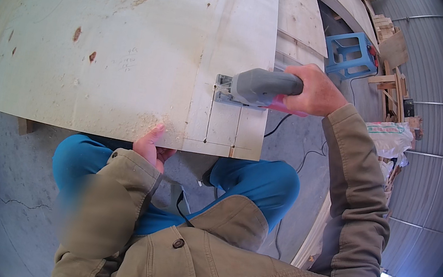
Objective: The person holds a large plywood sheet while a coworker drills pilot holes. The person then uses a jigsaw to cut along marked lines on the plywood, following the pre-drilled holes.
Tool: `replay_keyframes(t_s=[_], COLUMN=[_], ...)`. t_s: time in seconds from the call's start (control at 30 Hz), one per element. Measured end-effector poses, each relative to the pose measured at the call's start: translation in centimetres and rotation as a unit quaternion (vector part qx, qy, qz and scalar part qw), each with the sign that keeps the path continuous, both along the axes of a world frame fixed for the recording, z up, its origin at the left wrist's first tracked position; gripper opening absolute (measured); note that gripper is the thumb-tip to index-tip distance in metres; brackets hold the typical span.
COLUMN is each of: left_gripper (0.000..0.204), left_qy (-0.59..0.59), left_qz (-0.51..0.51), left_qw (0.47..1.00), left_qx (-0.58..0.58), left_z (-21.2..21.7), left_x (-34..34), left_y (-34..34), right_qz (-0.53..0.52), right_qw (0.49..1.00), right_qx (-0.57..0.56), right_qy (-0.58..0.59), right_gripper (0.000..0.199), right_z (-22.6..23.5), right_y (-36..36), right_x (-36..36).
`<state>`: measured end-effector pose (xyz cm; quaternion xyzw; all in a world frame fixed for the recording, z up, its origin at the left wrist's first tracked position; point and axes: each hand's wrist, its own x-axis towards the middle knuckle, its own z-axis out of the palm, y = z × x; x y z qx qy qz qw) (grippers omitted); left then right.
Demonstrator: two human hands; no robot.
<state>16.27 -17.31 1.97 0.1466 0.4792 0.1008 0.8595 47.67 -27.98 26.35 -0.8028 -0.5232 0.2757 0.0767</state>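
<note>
My right hand is wrapped round the handle of a grey jigsaw with a pinkish-red part below the grip. The saw's metal base plate rests flat on a large pale plywood sheet, close to its right edge. Dark straight lines run along the sheet from the saw toward the near edge; whether they are cuts or marks I cannot tell for all of them. My left hand grips that near edge, thumb on top and fingers curled underneath. Sawdust lies by the thumb.
More wooden sheets lie beyond the right edge. A blue plastic stool stands on the concrete floor, with wood pieces and a white plastic bag near the corrugated wall. A black cord trails from under the saw. My knees are under the sheet's near edge.
</note>
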Motion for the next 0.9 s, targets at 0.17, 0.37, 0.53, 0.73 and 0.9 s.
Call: replay_keyframes(t_s=[0.17,0.37,0.53,0.73,0.9], left_gripper=[0.035,0.034,0.031,0.029,0.032], left_qy=[0.015,0.023,0.01,0.015,0.001], left_qz=[0.001,0.003,-0.002,0.003,-0.004], left_qw=[1.0,1.0,1.0,1.0,1.0], left_qx=[0.003,0.002,0.002,-0.001,-0.005], left_z=[0.28,0.43,0.46,0.39,0.26], left_x=[0.01,0.11,0.04,0.18,0.07], left_y=[0.01,0.02,0.01,-0.08,0.08], right_qz=[-0.012,-0.014,-0.009,0.002,0.001], right_qw=[1.0,1.0,1.0,1.0,1.0], right_qx=[0.019,0.021,0.03,0.025,0.023], right_qy=[0.012,0.002,0.001,0.0,0.001], right_gripper=[0.028,0.026,0.025,0.026,0.027], right_z=[0.02,-0.22,-0.38,-0.41,-0.43], right_y=[0.0,0.33,0.46,0.77,0.99], right_x=[-0.41,-0.62,-0.68,-0.59,-0.76])
